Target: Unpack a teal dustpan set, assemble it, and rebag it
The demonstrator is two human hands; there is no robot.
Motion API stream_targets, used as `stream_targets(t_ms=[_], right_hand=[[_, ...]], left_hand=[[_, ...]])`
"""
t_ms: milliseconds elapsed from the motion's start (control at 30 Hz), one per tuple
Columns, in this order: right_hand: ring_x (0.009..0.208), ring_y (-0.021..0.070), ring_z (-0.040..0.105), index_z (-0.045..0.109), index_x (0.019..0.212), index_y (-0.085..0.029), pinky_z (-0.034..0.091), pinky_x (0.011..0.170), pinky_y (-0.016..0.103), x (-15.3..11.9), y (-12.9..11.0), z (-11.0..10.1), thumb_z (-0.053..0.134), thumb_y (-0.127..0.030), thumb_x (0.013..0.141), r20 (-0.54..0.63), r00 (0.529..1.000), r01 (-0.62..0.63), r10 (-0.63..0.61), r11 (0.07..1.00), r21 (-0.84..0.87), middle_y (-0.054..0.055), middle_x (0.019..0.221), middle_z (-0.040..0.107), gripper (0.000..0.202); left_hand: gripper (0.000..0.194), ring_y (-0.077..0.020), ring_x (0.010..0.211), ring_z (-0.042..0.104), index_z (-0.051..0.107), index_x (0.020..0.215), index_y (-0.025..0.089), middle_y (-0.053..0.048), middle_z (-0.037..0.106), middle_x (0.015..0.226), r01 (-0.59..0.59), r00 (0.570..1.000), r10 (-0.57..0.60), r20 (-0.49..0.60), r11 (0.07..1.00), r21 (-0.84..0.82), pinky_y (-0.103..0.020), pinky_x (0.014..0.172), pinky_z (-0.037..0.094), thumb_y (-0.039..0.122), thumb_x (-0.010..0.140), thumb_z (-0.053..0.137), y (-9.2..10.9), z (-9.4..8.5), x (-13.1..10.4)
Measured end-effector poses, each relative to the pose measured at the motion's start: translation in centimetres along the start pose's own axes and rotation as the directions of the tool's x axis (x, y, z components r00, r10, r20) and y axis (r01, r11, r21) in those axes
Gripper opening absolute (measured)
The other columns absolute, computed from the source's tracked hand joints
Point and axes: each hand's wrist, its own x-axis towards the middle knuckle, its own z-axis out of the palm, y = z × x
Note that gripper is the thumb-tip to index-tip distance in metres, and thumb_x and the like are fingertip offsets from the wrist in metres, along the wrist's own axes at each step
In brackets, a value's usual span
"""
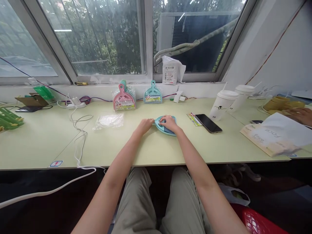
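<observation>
A light blue mini dustpan lies on the table in front of me, with a dark-bristled brush set in it. My left hand is closed around the end of the handle. Over the pan, my right hand has its fingers curled onto the brush, covering part of it. Against the wall stand a wrapped stack of dustpan sets, a pink one at its front, and a wrapped blue dustpan set. A crumpled clear plastic bag lies to the left of my hands.
Right of my hands are a printed card, a phone, lidded paper cups and a paper bag. A white cable crosses the table's left side from a power strip. Another person's hand rests far right.
</observation>
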Motion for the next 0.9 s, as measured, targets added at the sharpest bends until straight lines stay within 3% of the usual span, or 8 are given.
stream_targets(t_ms=[400, 500, 600, 667, 733, 800, 867, 900], right_hand=[[0.116, 0.0232, 0.050, 0.071, 0.091, -0.026, 0.035, 0.095, 0.038, -0.5, -1.3, -0.4, 0.064, -0.035, 0.081, 0.013, 1.000, -0.012, 0.014, 0.990, -0.140, 0.003, 0.115, 0.066, 0.015], [0.113, 0.0230, 0.053, 0.071, 0.091, -0.025, 0.033, 0.098, 0.039, -0.7, -2.0, -0.8, 0.063, -0.034, 0.081, 0.000, 1.000, 0.009, -0.009, 0.983, -0.184, 0.004, 0.105, 0.070, 0.016], [0.103, 0.0219, 0.059, 0.071, 0.085, -0.026, 0.036, 0.094, 0.036, -0.8, -2.7, -1.3, 0.067, -0.040, 0.076, -0.023, 1.000, -0.016, 0.012, 0.987, -0.159, 0.003, 0.095, 0.072, 0.017], [0.097, 0.0204, 0.062, 0.069, 0.084, -0.026, 0.041, 0.086, 0.032, -0.8, -3.1, -1.5, 0.066, -0.044, 0.076, -0.102, 0.993, -0.072, 0.066, 0.995, -0.065, 0.002, 0.094, 0.072, 0.020], [0.095, 0.0197, 0.063, 0.068, 0.088, -0.026, 0.044, 0.078, 0.029, -0.6, -3.4, -1.3, 0.063, -0.045, 0.078, -0.231, 0.964, -0.127, 0.133, 0.991, 0.043, 0.002, 0.095, 0.072, 0.022], [0.097, 0.0207, 0.062, 0.066, 0.090, -0.025, 0.045, 0.078, 0.029, -0.2, -3.5, -1.0, 0.061, -0.046, 0.079, -0.349, 0.919, -0.152, 0.185, 0.981, 0.120, 0.003, 0.096, 0.071, 0.024], [0.096, 0.0213, 0.062, 0.066, 0.092, -0.023, 0.046, 0.080, 0.030, 0.3, -3.2, -0.8, 0.057, -0.045, 0.081, -0.376, 0.908, -0.121, 0.183, 0.976, 0.180, 0.004, 0.096, 0.071, 0.026], [0.095, 0.0212, 0.062, 0.066, 0.094, -0.022, 0.047, 0.081, 0.031, 0.5, -2.8, -0.8, 0.052, -0.045, 0.084, -0.368, 0.914, -0.094, 0.169, 0.972, 0.214, 0.005, 0.097, 0.071, 0.028]], left_hand=[[0.030, -0.0242, 0.088, 0.066, 0.062, 0.104, 0.014, -0.015, 0.067, 0.094, 0.001, 0.999, -0.006, -0.042, 0.994, -0.113, -0.032, 0.076, 0.047, 0.005, 0.085, 0.040, -0.6, 1.5, 0.1], [0.030, -0.0228, 0.094, 0.065, 0.061, 0.104, 0.017, -0.014, 0.067, 0.100, 0.002, 0.994, -0.031, -0.104, 0.964, -0.266, -0.034, 0.087, 0.048, 0.004, 0.082, 0.044, -0.8, 1.7, 0.0], [0.034, -0.0221, 0.116, 0.057, 0.060, 0.109, 0.021, -0.011, 0.061, 0.122, 0.000, 0.956, -0.131, -0.263, 0.894, -0.447, -0.039, 0.105, 0.038, 0.005, 0.083, 0.044, -0.6, 0.8, -0.1], [0.042, -0.0229, 0.131, 0.044, 0.051, 0.127, 0.023, -0.011, 0.047, 0.141, 0.027, 0.860, -0.333, -0.388, 0.787, -0.617, -0.040, 0.110, 0.033, 0.013, 0.086, 0.048, 0.1, -0.2, -0.1], [0.058, -0.0243, 0.135, 0.039, 0.032, 0.143, 0.024, -0.013, 0.037, 0.148, 0.028, 0.770, -0.538, -0.343, 0.565, -0.824, -0.041, 0.108, 0.036, 0.025, 0.088, 0.052, 1.0, -1.0, 0.2], [0.070, -0.0268, 0.127, 0.048, 0.022, 0.146, 0.021, -0.017, 0.043, 0.143, 0.060, 0.833, -0.544, -0.097, 0.264, -0.963, -0.041, 0.099, 0.043, 0.035, 0.087, 0.055, 1.9, -1.4, 0.5], [0.068, -0.0283, 0.115, 0.057, 0.032, 0.141, 0.019, -0.017, 0.055, 0.130, 0.174, 0.929, -0.339, 0.150, 0.041, -0.984, -0.040, 0.089, 0.049, 0.041, 0.083, 0.060, 2.4, -1.4, 0.8], [0.063, -0.0281, 0.110, 0.059, 0.040, 0.135, 0.018, -0.016, 0.059, 0.123, 0.222, 0.944, -0.248, 0.220, -0.018, -0.975, -0.039, 0.085, 0.051, 0.042, 0.081, 0.063, 2.4, -1.3, 0.9]])
